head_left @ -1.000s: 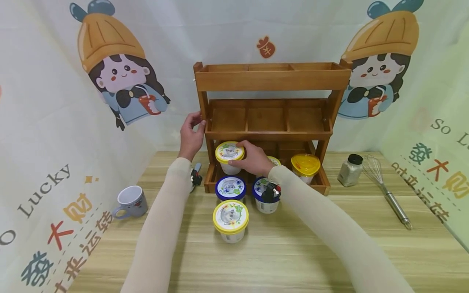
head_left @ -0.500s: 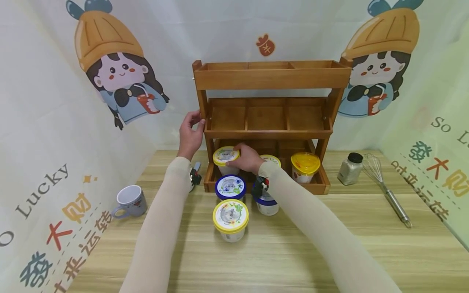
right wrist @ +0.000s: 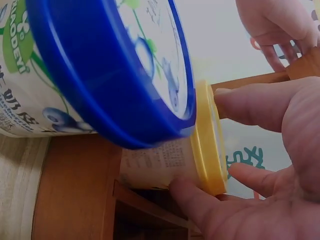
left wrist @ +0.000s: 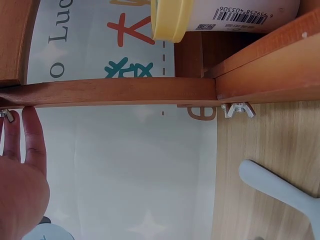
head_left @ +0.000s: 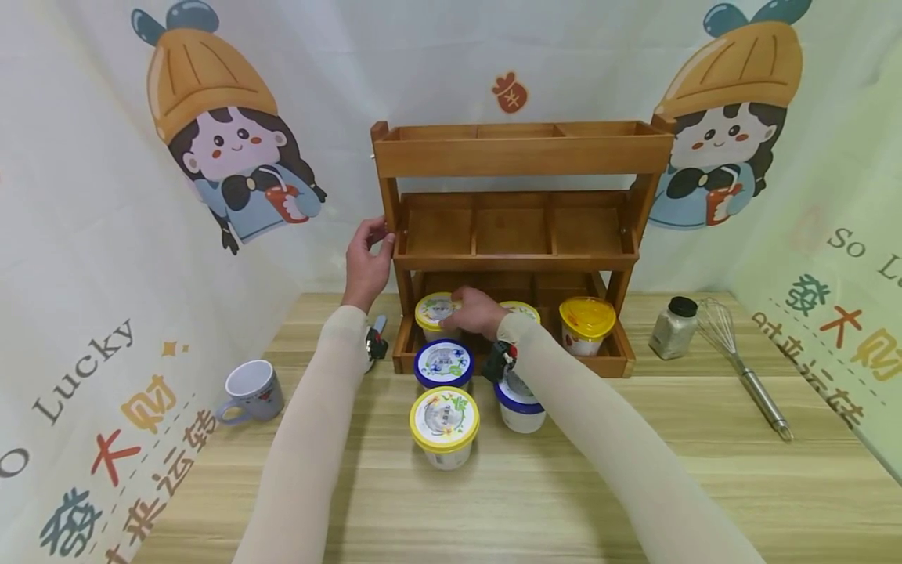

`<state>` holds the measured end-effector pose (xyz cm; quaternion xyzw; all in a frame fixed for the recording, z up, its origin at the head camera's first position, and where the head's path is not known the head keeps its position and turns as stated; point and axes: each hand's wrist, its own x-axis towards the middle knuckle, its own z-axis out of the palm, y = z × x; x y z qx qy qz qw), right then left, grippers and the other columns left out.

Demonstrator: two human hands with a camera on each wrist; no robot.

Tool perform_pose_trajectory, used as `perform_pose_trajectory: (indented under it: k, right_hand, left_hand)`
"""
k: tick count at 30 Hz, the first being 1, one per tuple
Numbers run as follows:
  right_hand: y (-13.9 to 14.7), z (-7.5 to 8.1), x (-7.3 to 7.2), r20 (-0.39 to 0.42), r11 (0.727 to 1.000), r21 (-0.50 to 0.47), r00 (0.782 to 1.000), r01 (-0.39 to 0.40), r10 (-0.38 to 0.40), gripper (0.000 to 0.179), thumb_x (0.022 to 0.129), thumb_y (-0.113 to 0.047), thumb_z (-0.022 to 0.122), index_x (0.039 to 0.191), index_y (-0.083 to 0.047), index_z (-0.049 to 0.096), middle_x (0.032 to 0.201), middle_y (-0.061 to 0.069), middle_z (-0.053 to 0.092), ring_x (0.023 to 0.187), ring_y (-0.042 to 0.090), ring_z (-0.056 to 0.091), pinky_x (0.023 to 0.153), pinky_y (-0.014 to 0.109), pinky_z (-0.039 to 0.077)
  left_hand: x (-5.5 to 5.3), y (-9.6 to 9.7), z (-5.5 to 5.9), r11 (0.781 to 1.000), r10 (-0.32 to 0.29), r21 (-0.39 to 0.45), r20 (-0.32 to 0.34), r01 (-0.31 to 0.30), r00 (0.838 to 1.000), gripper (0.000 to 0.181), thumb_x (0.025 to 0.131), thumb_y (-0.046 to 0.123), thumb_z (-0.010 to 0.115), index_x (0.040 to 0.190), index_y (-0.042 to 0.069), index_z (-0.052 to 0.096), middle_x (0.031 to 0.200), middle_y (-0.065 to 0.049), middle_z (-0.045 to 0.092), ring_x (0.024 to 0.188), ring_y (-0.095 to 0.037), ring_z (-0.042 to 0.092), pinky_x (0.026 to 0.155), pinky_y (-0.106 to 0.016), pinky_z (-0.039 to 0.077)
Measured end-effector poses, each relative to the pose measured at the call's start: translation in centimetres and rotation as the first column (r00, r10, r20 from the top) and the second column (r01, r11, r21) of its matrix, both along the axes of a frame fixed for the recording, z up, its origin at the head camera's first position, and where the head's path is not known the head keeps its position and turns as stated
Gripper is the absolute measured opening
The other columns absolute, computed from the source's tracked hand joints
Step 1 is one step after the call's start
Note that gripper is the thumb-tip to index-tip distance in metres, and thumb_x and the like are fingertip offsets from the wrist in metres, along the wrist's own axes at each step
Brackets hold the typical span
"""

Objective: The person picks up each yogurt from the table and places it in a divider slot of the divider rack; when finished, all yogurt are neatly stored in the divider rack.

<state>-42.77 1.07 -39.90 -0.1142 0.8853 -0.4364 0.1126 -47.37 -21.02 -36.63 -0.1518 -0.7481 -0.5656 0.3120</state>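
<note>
In the head view my right hand (head_left: 478, 312) grips a yellow-lidded tub (head_left: 435, 309) in the left compartment of the wooden rack's bottom tier. The right wrist view shows its thumb at the lid's rim and a finger along the tub wall. My left hand (head_left: 368, 266) touches the left upright of the three-tier rack (head_left: 521, 262), its fingers straight against the wood by a wing nut (left wrist: 6, 115). In front of the rack stand two blue-lidded tubs, one (head_left: 442, 362) at the left and another (head_left: 521, 403) under my right wrist. Nearest me is another yellow-lidded tub (head_left: 444, 423).
Behind my right wrist a yellow-lidded tub (head_left: 521, 309) sits mid-tier; a tub with an orange-yellow lid (head_left: 588, 317) fills the right compartment. A mug (head_left: 254, 390) stands left; a black-capped jar (head_left: 674, 327) and a whisk (head_left: 747, 372) are right. A grey handle (left wrist: 277, 187) lies by the rack.
My right hand has lowered the yellow-lidded tub into the left bottom compartment. The right blue-lidded tub has shifted slightly towards me and right. My left hand stays at the upright.
</note>
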Motion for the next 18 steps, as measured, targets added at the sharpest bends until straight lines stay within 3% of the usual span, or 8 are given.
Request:
perform_pose_trajectory:
  k: [6, 18]
  right_hand:
    - [0.4, 0.9, 0.0, 0.049, 1.0, -0.021, 0.999, -0.003, 0.004, 0.076, 0.09, -0.024, 0.083, 0.153, -0.002, 0.046, 0.15, 0.019, 0.055, 0.137, 0.033, 0.054, 0.12, 0.046, 0.044]
    - [1.7, 2.6, 2.3, -0.033, 0.997, -0.057, 0.998, -0.049, 0.047, 0.073, 0.095, -0.029, 0.078, 0.154, -0.001, 0.044, 0.154, 0.021, 0.052, 0.139, 0.035, 0.052, 0.12, 0.051, 0.045]
  left_hand:
    - [-0.1, -0.1, 0.1, 1.0, 0.016, -0.007, -0.009, -0.016, 1.0, 0.031, 0.106, 0.01, 0.063, 0.136, 0.002, 0.062, 0.134, -0.021, 0.065, 0.129, -0.037, 0.064, 0.12, -0.055, 0.044]
    - [0.1, 0.1, 0.1, 1.0, 0.017, -0.019, 0.017, -0.017, 1.0, 0.032, 0.107, 0.014, 0.062, 0.138, 0.004, 0.061, 0.137, -0.02, 0.064, 0.132, -0.036, 0.062, 0.122, -0.055, 0.043]
